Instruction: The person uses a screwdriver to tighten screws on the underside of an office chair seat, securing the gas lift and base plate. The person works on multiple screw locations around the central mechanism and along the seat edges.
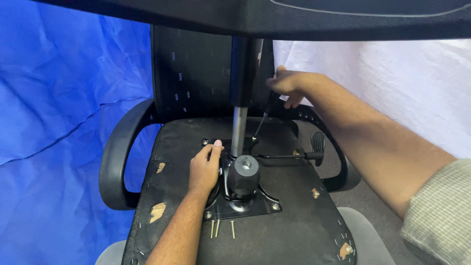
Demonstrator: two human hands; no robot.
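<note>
Screwdriver (265, 112) gripped in my right hand (289, 86), tip apparently on a far bolt; left hand (205, 169) flat, fingers open, steadying the plate (243, 206).

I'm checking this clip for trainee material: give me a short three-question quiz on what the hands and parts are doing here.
1. True or false: the left hand rests flat on the black metal mechanism plate of the upturned chair seat.
2. What does the right hand hold? A) a hammer B) a screwdriver C) a wrench
3. Fill in: the loose screws lie on the seat just in front of the plate's ____ edge.

Key
1. True
2. B; its tip points down at the plate's far side, beside the gas cylinder.
3. near (closest to the camera)
</note>
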